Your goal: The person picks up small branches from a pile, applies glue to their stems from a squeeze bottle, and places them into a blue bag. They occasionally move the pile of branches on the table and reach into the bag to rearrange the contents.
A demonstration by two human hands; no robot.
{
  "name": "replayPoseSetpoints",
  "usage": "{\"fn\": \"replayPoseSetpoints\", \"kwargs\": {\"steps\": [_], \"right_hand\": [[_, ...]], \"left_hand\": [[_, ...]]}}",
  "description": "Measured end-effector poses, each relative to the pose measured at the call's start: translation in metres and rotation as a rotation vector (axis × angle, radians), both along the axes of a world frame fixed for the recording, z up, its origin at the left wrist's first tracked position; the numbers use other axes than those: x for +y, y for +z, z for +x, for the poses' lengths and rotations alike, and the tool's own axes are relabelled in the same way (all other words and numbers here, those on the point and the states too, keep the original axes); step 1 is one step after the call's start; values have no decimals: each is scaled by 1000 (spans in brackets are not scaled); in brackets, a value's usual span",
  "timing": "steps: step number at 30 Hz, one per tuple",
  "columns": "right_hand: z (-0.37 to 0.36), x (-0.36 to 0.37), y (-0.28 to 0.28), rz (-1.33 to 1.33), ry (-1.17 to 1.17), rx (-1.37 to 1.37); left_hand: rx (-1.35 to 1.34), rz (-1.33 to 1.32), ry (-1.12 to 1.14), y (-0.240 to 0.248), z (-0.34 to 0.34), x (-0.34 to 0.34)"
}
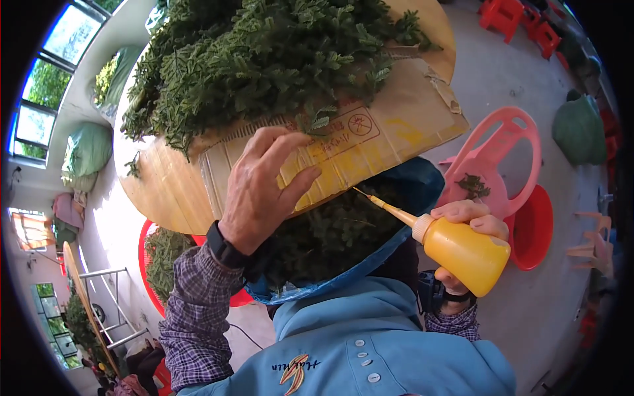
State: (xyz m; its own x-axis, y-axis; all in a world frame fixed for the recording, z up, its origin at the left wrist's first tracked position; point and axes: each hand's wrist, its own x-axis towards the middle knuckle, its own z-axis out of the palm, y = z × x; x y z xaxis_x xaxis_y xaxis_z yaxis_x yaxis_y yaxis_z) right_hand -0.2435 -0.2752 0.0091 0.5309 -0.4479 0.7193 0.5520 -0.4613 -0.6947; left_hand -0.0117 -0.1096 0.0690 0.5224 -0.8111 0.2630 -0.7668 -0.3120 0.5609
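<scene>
My right hand (472, 221) is wrapped round a yellow squeeze bottle (465, 256) with a long thin nozzle. The nozzle points up and left, its tip close to the front edge of a flattened cardboard sheet (396, 132). Over that cardboard reaches my left hand (264, 175), thumb and fingers apart, with nothing visible between them. Its fingertips are close to a small green sprig (321, 120) at the edge of a large heap of artificial-looking green sprigs (264, 63). Below the cardboard, a blue plastic-lined container (370, 270) at my lap holds more greenery, partly hidden by my left arm.
The cardboard lies on a round wooden table (152, 178). At right stand a pink plastic chair (485, 155) with a few green bits on it and a red basin (533, 228). A red basket (144, 264) of greenery is at left; red stools (502, 18) stand farther back.
</scene>
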Motion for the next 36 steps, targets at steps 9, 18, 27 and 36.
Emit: {"fn": "replayPoseSetpoints", "kwargs": {"steps": [9, 18, 27, 36], "right_hand": [[4, -11, -3, 105, 27, 19], [8, -28, 1, 64, 10, -166], [77, -13, -2, 372, 40, -12], [115, 30, -5, 289, 362, -75]], "left_hand": [[19, 58, 21, -39, 36, -14], [-74, 142, -95, -19, 17, 3], [-65, 132, -76, -30, 0, 18], [-83, 16, 198, -24, -24, 78]]}}
